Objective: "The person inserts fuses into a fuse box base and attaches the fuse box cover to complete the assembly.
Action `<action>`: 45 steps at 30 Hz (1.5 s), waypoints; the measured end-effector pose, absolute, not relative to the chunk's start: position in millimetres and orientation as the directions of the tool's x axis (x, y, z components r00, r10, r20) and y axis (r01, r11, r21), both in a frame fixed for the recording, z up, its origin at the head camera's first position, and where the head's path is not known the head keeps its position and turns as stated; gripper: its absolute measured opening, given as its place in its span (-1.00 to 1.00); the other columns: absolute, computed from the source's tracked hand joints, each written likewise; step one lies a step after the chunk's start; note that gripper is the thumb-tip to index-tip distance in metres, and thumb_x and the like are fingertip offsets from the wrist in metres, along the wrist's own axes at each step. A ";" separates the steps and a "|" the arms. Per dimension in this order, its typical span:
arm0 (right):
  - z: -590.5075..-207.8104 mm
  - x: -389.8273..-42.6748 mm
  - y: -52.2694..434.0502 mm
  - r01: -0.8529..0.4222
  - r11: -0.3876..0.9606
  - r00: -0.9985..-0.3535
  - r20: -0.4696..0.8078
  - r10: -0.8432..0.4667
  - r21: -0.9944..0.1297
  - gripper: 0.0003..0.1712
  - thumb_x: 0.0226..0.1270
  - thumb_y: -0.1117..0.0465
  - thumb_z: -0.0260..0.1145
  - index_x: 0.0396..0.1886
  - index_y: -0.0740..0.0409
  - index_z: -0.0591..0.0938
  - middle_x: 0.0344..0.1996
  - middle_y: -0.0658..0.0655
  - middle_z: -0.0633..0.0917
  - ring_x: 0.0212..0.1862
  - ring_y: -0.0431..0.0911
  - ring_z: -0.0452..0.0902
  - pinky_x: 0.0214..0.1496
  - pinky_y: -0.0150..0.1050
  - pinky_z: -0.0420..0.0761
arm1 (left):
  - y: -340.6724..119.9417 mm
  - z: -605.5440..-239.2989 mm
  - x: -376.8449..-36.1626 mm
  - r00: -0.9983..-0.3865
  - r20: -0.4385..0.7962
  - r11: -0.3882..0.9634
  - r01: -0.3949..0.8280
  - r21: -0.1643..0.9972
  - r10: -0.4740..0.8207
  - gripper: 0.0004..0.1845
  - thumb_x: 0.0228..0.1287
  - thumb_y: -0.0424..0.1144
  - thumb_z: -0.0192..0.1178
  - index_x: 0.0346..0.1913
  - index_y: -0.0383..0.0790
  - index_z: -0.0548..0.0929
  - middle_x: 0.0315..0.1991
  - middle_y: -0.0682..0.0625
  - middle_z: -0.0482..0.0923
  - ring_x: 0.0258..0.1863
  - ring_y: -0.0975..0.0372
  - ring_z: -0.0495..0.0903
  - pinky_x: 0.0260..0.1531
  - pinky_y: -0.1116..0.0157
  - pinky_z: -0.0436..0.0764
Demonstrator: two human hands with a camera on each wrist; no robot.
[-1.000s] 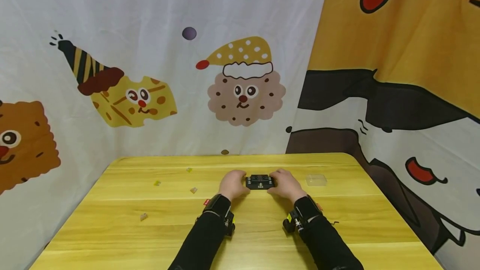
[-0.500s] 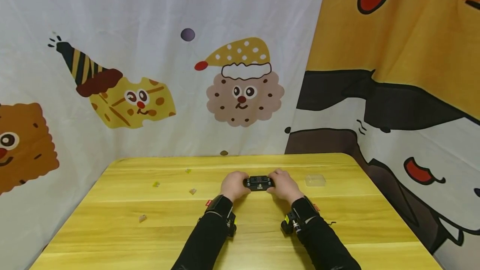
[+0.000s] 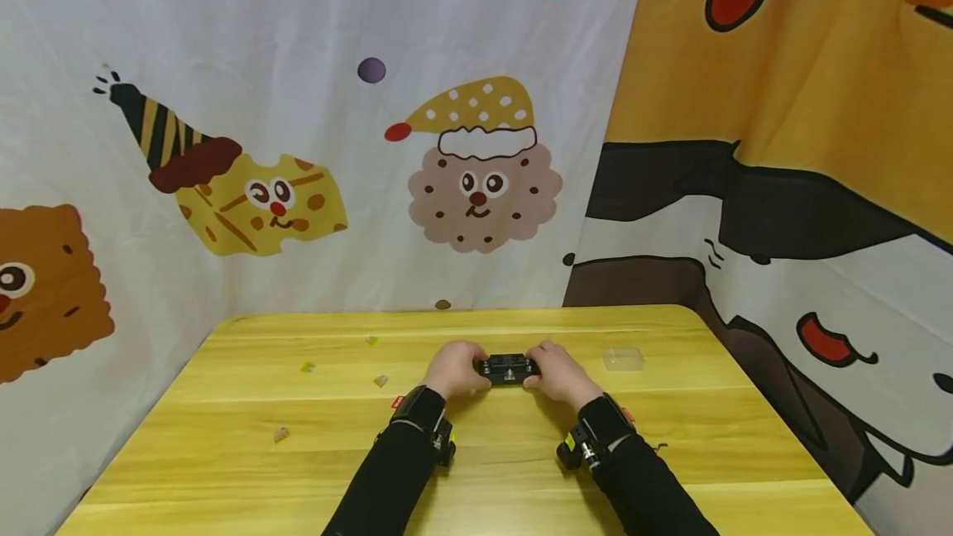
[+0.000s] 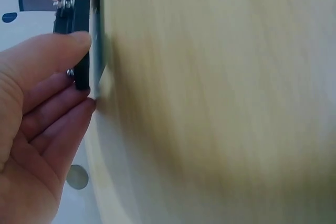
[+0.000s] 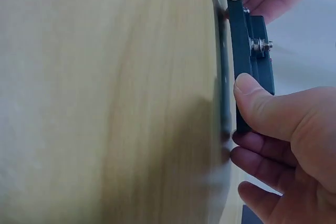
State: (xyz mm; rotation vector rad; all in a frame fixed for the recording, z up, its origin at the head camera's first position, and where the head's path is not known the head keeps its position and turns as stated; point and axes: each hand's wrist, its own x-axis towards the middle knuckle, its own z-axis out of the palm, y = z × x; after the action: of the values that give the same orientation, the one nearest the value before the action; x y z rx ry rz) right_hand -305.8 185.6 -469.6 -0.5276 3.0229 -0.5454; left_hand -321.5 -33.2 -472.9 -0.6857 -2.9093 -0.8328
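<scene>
A: Where is the black block (image 3: 508, 368)?

B: Low in the centre of the head view, on the yellow table (image 3: 223, 453), between both hands.

A: How are the hands set?

B: The left hand (image 3: 454, 369) pinches its left end, the right hand (image 3: 560, 374) its right end, thumbs and fingers curled round it. A clear lid (image 3: 624, 359) lies just right.

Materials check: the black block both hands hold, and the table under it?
Black block: looks like matt moulded plastic, dark and even with crisp edges; the small shiny screws on it look like metal. The left hand and right hand grip its two ends. Table: yellow wood-grain top with a smooth, slightly glossy finish; solid wood or laminate cannot be told.
</scene>
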 end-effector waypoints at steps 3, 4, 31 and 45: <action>-469.2 -302.5 182.9 -0.333 0.875 -0.939 0.039 -0.342 -0.352 -0.52 0.25 0.15 0.45 0.09 0.29 0.59 -0.10 0.20 0.54 0.00 0.14 0.49 0.09 0.02 0.50 | -39.9 -470.5 -319.1 -0.888 0.155 0.749 0.449 0.487 0.432 -0.57 -0.09 -0.18 0.57 -0.08 -0.19 0.77 -0.25 0.03 0.70 -0.29 0.20 0.61 -0.16 0.21 0.59; -469.0 -301.3 181.9 -0.340 0.871 -0.937 0.043 -0.348 -0.355 -0.52 0.25 0.15 0.46 0.09 0.30 0.59 -0.11 0.20 0.54 -0.01 0.13 0.49 0.09 0.02 0.50 | -41.9 -469.4 -317.8 -0.884 0.156 0.745 0.457 0.486 0.440 -0.57 -0.09 -0.19 0.57 -0.08 -0.19 0.77 -0.26 0.03 0.69 -0.30 0.21 0.61 -0.17 0.21 0.59; -463.6 -273.1 151.0 -0.524 0.802 -0.848 0.086 -0.523 -0.288 -0.51 0.20 0.06 0.50 0.00 0.27 0.63 -0.18 0.15 0.56 -0.10 0.03 0.50 0.04 -0.01 0.53 | -84.5 -457.3 -285.6 -0.849 0.113 0.745 0.511 0.429 0.516 -0.58 -0.16 -0.22 0.57 -0.16 -0.29 0.75 -0.30 -0.01 0.67 -0.30 0.19 0.59 -0.16 0.18 0.59; -466.0 -266.6 143.6 -0.537 0.803 -0.841 0.086 -0.534 -0.258 -0.52 0.16 0.02 0.52 -0.07 0.22 0.61 -0.21 0.08 0.52 -0.11 0.00 0.44 0.00 -0.07 0.53 | -85.1 -457.0 -277.4 -0.851 0.103 0.779 0.515 0.357 0.515 -0.64 -0.27 -0.23 0.56 -0.31 -0.24 0.70 -0.43 0.09 0.55 -0.45 0.26 0.45 -0.33 0.24 0.52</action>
State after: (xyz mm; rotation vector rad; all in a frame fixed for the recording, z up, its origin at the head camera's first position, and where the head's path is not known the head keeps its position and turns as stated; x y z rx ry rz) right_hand -266.6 143.6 -466.0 -0.8883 2.9916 -0.4330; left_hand -277.4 -85.1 -457.0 -0.8575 -2.9632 -0.5939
